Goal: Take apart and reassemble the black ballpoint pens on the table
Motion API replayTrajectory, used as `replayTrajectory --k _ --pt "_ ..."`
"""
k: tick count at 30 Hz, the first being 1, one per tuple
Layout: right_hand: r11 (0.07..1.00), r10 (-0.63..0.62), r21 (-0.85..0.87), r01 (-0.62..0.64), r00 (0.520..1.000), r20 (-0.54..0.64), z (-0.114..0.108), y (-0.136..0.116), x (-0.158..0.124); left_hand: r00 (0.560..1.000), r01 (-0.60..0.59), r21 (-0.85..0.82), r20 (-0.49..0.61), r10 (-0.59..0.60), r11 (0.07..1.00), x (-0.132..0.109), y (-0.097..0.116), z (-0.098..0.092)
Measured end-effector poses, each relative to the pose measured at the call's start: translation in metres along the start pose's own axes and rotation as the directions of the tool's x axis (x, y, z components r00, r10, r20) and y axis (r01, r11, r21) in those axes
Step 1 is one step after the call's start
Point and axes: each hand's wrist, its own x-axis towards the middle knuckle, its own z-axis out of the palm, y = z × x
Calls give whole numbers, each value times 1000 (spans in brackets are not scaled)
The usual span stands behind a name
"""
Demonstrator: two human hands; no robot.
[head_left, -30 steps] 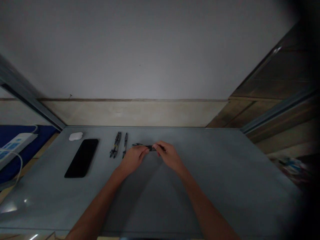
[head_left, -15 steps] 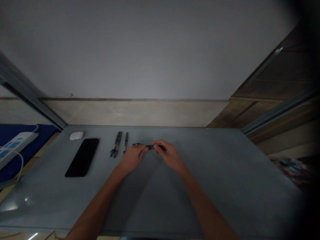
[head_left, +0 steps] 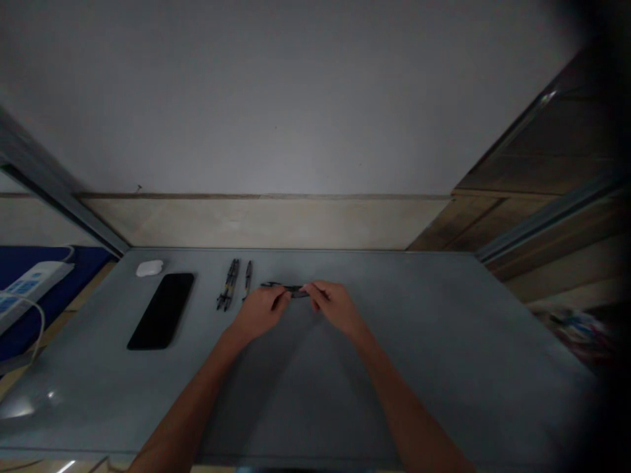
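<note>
Between my two hands lies a dark pen (head_left: 298, 293), held sideways just over the grey table. My left hand (head_left: 262, 309) is closed around its left part, with fingers and thumb pinched. A dark tip pokes out past that hand's far side. My right hand (head_left: 334, 305) pinches the pen's right end, and its fingers cover that end. Left of my hands, a pair of dark pens (head_left: 228, 286) lies side by side. Another single pen (head_left: 248, 279) rests between that pair and my left hand, its lower end close to my knuckles.
A black smartphone (head_left: 162, 311) lies flat on the left of the grey table (head_left: 434, 348). Behind it sits a white earbud case (head_left: 149, 268). Off the left edge, a white power strip (head_left: 32, 289) rests on blue cloth. A wall (head_left: 276, 223) borders the table's back.
My right hand has shifted slightly on the pen, and a bit more of the pen shows between my hands. The left hand stays nearly where it was.
</note>
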Motion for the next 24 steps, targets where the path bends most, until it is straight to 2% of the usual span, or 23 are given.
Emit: replayTrajectory --k 2,8,16,24 --pt "1000 -17 -20 16 1000 -9 0 1 0 1000 14 12 7 -14 1000 -1 1 -1" --pt "992 -106 66 110 993 -52 -3 3 3 995 98 13 33 -99 995 1 -2 -5" --pt "998 7 70 7 980 -199 -7 6 3 990 141 6 -32 -140 990 1 -3 -7" --pt "991 59 132 -21 956 -287 -14 11 6 985 164 -44 -54 -166 986 3 -6 -7"
